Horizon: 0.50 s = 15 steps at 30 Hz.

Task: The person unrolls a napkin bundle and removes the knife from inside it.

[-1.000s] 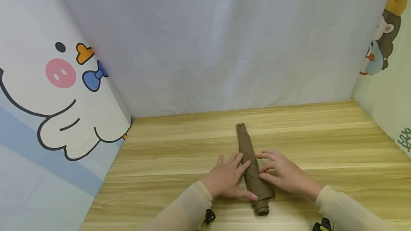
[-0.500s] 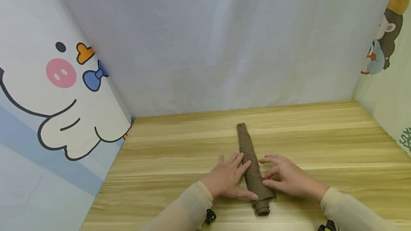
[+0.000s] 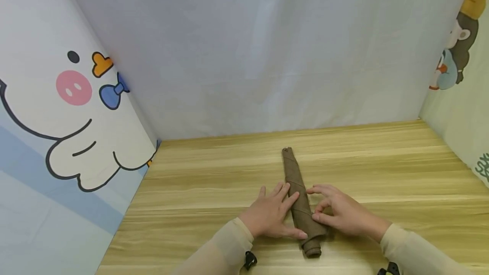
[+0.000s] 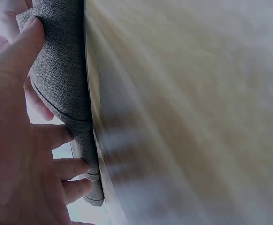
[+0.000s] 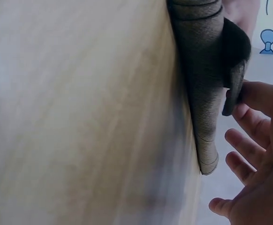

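Observation:
A brown cloth (image 3: 293, 173), rolled into a long tapered tube, lies on the table with its narrow end pointing away. My left hand (image 3: 266, 214) rests on its left side, fingers spread and thumb near the wide end. In the left wrist view, fingertips of the left hand (image 4: 21, 140) touch the fabric roll (image 4: 61, 61). At the right, my right hand (image 3: 345, 213) pinches the cloth's loose edge between thumb and index finger. The right wrist view shows that flap (image 5: 235, 79) lifted away from the roll, the other fingers of the right hand (image 5: 261, 154) apart from it.
The wood-grain table (image 3: 206, 173) spreads around the roll. A pale grey curtain (image 3: 267, 54) stands along its back edge. Printed panels border both sides, a white cartoon bird (image 3: 72, 118) at left and a cartoon figure (image 3: 458, 50) at right.
My right hand has slid slightly right and nearer along the roll, its thumb and index finger closing on the loose edge. The left hand and the roll have stayed nearly in place.

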Tool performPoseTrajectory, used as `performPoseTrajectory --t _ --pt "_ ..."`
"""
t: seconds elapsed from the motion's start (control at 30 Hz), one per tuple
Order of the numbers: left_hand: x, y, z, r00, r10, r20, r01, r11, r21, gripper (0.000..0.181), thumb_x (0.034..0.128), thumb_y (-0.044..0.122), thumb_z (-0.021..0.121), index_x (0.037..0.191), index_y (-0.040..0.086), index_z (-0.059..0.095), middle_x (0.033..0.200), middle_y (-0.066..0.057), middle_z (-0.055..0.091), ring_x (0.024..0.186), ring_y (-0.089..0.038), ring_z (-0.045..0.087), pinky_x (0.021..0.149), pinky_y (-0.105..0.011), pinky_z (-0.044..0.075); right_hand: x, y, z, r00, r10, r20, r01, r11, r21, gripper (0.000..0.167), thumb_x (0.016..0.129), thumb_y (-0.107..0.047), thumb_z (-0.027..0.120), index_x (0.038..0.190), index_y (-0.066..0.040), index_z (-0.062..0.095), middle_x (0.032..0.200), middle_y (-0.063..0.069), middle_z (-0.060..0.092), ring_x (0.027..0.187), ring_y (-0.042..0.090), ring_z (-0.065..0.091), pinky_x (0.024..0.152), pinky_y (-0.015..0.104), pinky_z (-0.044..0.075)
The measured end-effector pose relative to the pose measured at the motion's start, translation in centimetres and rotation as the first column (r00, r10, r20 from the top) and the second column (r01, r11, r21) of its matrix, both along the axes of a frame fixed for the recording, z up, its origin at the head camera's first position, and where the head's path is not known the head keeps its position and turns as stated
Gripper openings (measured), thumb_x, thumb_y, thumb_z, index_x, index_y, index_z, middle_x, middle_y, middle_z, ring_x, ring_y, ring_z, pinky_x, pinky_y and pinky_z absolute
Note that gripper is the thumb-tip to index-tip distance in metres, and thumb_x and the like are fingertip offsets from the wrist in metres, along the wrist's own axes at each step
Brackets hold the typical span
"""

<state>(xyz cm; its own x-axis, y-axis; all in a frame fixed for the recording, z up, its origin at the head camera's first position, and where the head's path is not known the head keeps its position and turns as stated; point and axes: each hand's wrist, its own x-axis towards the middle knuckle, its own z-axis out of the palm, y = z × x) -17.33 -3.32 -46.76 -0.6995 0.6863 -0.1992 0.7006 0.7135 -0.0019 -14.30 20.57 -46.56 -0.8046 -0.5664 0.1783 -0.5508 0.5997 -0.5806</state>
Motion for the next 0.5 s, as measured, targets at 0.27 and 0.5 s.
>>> performPoseTrajectory --t 0.27,0.5 --pt "0.2 -0.2 0.2 1.0 -0.007 -0.019 0.007 1.0 -0.023 0.108 0.0717 0.092 0.021 0.156 0.026 0.012 0.16 -0.007 0.01 0.146 -0.024 0.009 0.108 -0.06 0.025 -0.2 0.0 0.7 1.0 -0.01 0.017 0.011 0.999 -0.032 0.018 0.093 -0.04 0.062 0.082 -0.029 0.071 0.139 0.007 0.05 0.133 0.038 0.036 0.099 0.063 0.033" --pt "0.4 -0.4 0.5 1.0 -0.019 -0.025 0.019 1.0 -0.009 0.107 0.0732 0.091 0.021 0.156 0.024 0.013 0.161 -0.007 0.009 0.147 -0.024 0.009 0.108 -0.06 0.024 -0.2 -0.2 1.4 1.0 0.009 0.021 -0.008 0.998 -0.062 0.021 0.094 -0.042 0.061 0.075 -0.034 0.065 0.137 0.009 0.052 0.132 0.04 0.038 0.096 0.064 0.036"
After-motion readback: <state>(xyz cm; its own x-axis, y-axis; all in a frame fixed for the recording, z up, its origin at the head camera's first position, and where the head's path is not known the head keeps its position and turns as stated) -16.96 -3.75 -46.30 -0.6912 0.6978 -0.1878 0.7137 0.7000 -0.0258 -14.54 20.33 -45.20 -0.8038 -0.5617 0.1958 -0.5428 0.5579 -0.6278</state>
